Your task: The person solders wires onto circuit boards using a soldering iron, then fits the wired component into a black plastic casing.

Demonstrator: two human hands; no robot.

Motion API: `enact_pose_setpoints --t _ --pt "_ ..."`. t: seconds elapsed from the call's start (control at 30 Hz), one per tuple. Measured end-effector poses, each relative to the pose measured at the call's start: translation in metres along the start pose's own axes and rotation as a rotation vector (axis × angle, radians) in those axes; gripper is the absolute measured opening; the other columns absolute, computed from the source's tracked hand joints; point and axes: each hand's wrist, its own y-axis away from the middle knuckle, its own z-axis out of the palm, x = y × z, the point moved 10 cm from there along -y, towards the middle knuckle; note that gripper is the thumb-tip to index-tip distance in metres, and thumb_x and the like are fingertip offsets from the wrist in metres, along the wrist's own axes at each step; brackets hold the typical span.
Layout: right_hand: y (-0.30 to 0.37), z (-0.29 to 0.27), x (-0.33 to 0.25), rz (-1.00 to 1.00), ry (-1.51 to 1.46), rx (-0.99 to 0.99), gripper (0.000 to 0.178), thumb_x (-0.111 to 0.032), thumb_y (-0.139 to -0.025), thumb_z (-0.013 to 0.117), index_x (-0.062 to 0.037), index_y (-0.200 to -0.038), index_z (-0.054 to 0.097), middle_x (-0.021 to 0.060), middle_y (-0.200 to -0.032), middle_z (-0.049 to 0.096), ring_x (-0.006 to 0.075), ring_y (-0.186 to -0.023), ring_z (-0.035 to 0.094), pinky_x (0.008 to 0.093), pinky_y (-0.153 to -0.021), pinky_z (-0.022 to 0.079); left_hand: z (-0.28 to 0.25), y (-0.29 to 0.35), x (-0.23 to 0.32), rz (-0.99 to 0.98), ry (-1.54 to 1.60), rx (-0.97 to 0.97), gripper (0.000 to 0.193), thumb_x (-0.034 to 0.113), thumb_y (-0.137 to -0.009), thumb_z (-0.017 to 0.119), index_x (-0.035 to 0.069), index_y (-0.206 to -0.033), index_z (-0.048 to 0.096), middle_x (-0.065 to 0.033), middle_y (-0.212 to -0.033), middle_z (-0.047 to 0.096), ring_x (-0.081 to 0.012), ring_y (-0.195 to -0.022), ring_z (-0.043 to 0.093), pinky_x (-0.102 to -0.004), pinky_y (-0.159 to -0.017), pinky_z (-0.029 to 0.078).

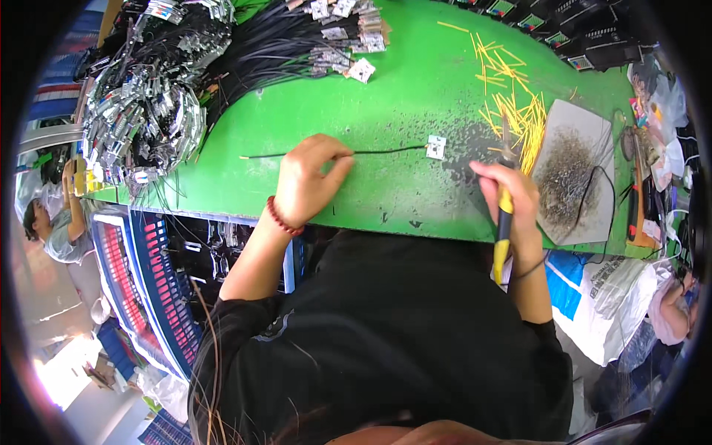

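My left hand [315, 174] rests on the green bench, thumb and forefinger pinched on a thin black cable [389, 150]. The cable lies nearly straight, running left to a bare-looking end and right to a small white square part with a dark mark [435, 147]. In my right hand [513, 194] is a slim hand tool with a yellow-and-black handle [503, 230]. Its narrow metal tip points away from me, beside the yellow pieces; its exact kind is unclear. The tool is apart from the cable.
Thin yellow sticks or tubes [519, 119] lie scattered at the right. Beside them is a grey board [586, 122] covered with dark specks. Bundled black cables [274, 55] and metal-ended parts [144, 111] crowd the back left. Another person [67, 237] is at the far left.
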Motion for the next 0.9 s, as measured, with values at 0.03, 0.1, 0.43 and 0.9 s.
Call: enact_pose_setpoints --t 0.03,0.1,0.43,0.9 --pt "-0.008 0.012 -0.009 -0.072 0.016 -0.057 0.023 0.002 -0.077 0.072 -0.0074 -0.097 0.067 0.0098 -0.088 0.071 0.025 -0.078 0.07 0.0344 -0.072 0.055 0.006 -0.003 0.009 0.055 -0.039 -0.032 0.009 -0.001 -0.075 0.07 0.002 -0.083 0.067 -0.012 -0.081 0.067 -0.0255 -0.076 0.065 -0.0331 -0.07 0.052" --pt "-0.022 0.032 -0.018 -0.186 0.069 -0.071 0.028 -0.002 -0.075 0.073 -0.011 -0.101 0.067 0.0074 -0.089 0.071 0.0255 -0.081 0.069 0.0403 -0.08 0.055 0.016 -0.016 0.012 0.099 -0.03 -0.055 0.01 0.001 -0.075 0.07 0.002 -0.084 0.067 -0.012 -0.082 0.066 -0.0266 -0.077 0.065 -0.0347 -0.07 0.052" --pt "-0.025 0.035 -0.003 -0.143 0.153 -0.108 0.027 -0.008 -0.079 0.069 -0.0122 -0.105 0.062 0.0059 -0.098 0.07 0.0256 -0.094 0.067 0.0439 -0.092 0.05 0.053 -0.051 0.037 0.161 0.064 -0.177 0.015 0.0 -0.074 0.071 0.001 -0.088 0.065 -0.012 -0.084 0.065 -0.0278 -0.077 0.064 -0.036 -0.066 0.052" --pt "0.036 -0.234 -0.056 0.026 0.713 0.049 0.03 -0.007 -0.097 0.048 0.0134 -0.119 0.051 0.0297 -0.105 0.065 0.0363 -0.103 0.065 0.0467 -0.098 0.046 0.21 -0.159 0.109 0.589 -0.09 -0.44 0.011 0.013 -0.078 0.069 0.007 -0.086 0.065 -0.0086 -0.09 0.062 -0.0299 -0.083 0.063 -0.0417 -0.072 0.052"
